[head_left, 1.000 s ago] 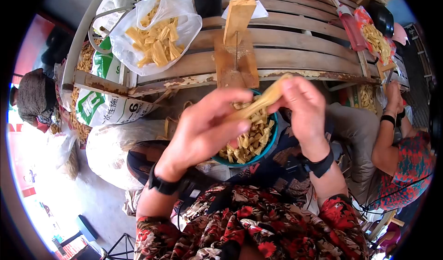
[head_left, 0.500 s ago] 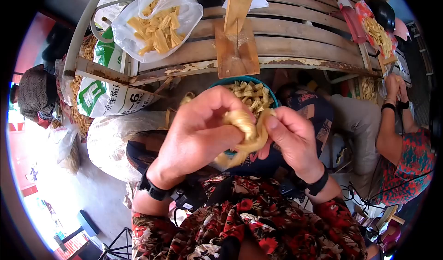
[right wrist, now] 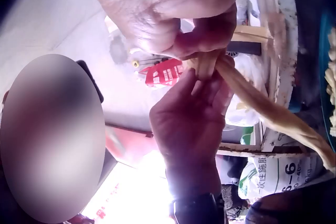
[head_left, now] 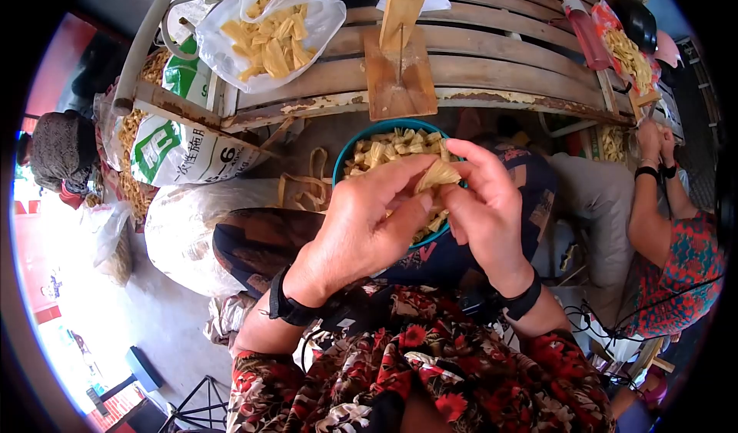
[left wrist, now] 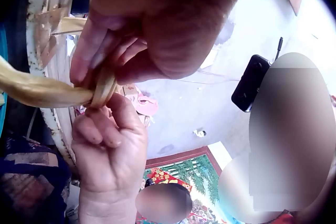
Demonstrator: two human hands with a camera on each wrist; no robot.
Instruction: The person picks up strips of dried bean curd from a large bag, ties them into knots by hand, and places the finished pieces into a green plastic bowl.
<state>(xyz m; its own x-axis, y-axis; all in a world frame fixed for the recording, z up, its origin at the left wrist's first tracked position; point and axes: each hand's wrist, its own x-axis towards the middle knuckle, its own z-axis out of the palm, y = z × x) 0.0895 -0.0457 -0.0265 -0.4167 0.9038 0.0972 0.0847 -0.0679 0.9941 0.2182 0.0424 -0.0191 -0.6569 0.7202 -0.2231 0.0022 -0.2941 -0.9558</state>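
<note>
Both hands hold one limp yellow-tan strip (head_left: 440, 174) in front of the chest, over the near side of a teal basin (head_left: 337, 173). My left hand (head_left: 357, 222) pinches it between thumb and fingers. On the other side, the thumb and fingers of my right hand (head_left: 488, 222) grip the same piece. In the left wrist view a band of the strip (left wrist: 47, 91) wraps around itself between the fingertips, like a knot. Its long tail (right wrist: 273, 111) hangs free in the right wrist view. Short knotted pieces (head_left: 384, 147) fill the basin.
Beyond the basin is a slatted bench (head_left: 492, 76) with a wooden block stand (head_left: 400, 72) on its edge. A white plastic bag (head_left: 327, 18) of yellow pieces lies at left. Loose strips (head_left: 311, 187) hang beside the basin. Another person's hands (head_left: 653, 145) work at far right.
The strip was stretched between the hands, then looped and twisted; now it is a compact bundle at the fingertips. Both hands have drawn close together, uncovering more of the basin.
</note>
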